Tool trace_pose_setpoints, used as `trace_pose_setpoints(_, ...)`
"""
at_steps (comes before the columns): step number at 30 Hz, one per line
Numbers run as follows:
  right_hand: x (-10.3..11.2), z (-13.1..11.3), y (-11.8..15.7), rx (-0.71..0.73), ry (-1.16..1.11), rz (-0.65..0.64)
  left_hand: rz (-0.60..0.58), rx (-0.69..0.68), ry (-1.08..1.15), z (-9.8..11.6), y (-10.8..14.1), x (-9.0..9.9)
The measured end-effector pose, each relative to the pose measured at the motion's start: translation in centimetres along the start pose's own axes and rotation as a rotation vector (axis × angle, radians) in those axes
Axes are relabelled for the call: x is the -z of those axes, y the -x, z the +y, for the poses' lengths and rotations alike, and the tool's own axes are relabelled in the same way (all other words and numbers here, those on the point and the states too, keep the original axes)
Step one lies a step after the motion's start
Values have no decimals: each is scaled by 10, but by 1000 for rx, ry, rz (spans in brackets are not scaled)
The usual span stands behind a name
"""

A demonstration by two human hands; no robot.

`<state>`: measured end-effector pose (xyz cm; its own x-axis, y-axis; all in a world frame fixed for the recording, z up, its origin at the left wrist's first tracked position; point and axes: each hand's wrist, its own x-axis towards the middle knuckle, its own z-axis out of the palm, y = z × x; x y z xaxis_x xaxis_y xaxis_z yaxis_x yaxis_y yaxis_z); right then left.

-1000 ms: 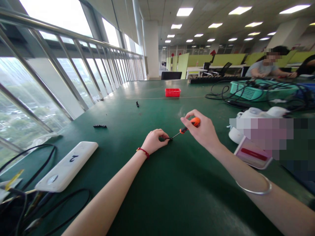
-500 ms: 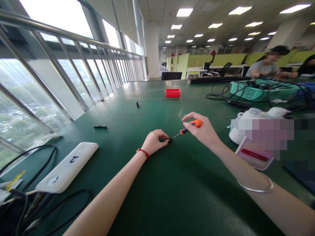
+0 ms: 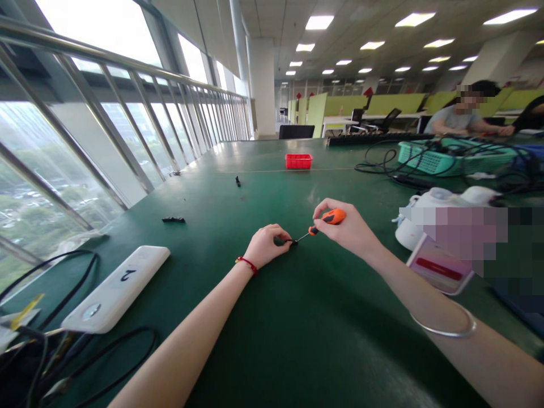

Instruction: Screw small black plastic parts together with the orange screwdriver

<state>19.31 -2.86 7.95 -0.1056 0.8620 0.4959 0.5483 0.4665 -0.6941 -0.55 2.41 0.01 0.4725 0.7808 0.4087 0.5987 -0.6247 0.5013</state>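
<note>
Here, black part [image 3: 294,242] pinched by left hand [image 3: 267,246], screwdriver [image 3: 334,216] (tilted) in right hand [image 3: 353,231]

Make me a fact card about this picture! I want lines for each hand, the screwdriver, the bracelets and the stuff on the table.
Left hand: pinching a small black part
Right hand: holding the screwdriver
Screwdriver: orange-and-black handle, tip at the small black part
Bracelets: red bracelet on the left wrist, silver bangle on the right forearm
Beyond the hands: red bin
Left side: white box with a dark mark
Right side: teal basket with cables
</note>
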Motion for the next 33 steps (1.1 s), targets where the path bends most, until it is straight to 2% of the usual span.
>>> trace_pose_setpoints(4, -6, 8, 4, 130, -73, 190, 8, 2, -19, 0, 0, 0)
trace_pose_setpoints(6, -19, 20, 8, 137, -38, 190, 13, 6, -26, 1, 1, 0)
trace_pose_setpoints(9, -48, 43, 16, 7, 85, 57, 20, -4, -22, 4, 1, 2)
trace_pose_setpoints(11, -63, 55, 20, -26, 163, -83, 27, -20, -11, 6, 2, 3)
trace_pose_setpoints(13, -71, 62, 21, -43, 195, -138, 35, -36, 3, 7, 2, 3)
trace_pose_setpoints(21, -63, 58, 23, -3, 133, -80, 98, -65, 67, 9, 3, 5)
trace_pose_setpoints(27, -62, 62, 25, 51, 184, -65, 94, -91, 49, 12, 6, 5)
trace_pose_setpoints(33, -60, 59, 26, 50, 96, -83, 88, -90, 20, 10, 5, 3)
